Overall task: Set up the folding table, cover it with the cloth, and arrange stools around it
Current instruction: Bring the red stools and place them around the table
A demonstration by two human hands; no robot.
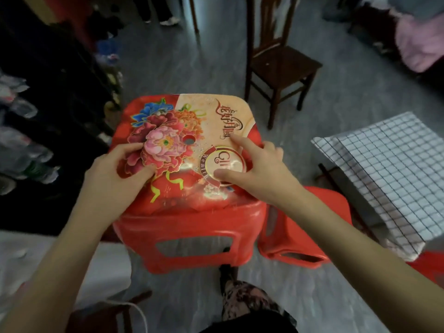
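Note:
A red plastic stool [192, 231] with a flower-printed seat stands in the middle, right in front of me. My left hand [115, 169] grips the seat's left edge, thumb on top and fingers curled over the side. My right hand [259, 167] rests on the seat's right side, index finger and thumb stretched out on the print, the other fingers over the edge. A second red stool [307, 236] stands just to the right, beside the folding table [348, 183]. The table carries a white checked cloth [389, 169].
A dark wooden chair [281, 66] stands behind the stool. Dark shelves with bagged goods [28, 140] fill the left side. A white surface [91, 267] lies at lower left. Pink fabric [420, 42] sits at upper right. Grey floor shows between them.

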